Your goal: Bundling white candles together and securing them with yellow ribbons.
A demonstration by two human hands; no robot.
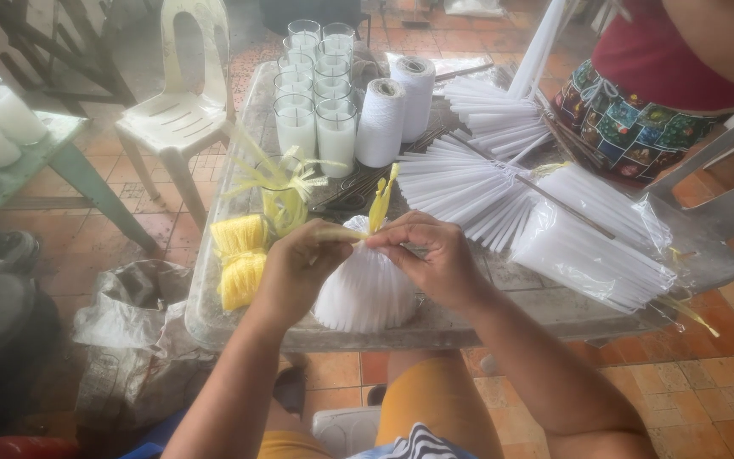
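Both hands pinch at centre frame — our left hand [295, 268] grips the yellow plastic strip [379, 204], our right hand [435, 255] the neck of the white fanned candle bundle [364, 293]. We should keep tension — cinching snugly.

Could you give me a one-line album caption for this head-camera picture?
Both hands, left hand and right hand, tie yellow strips around a white pleated bundle on the table.
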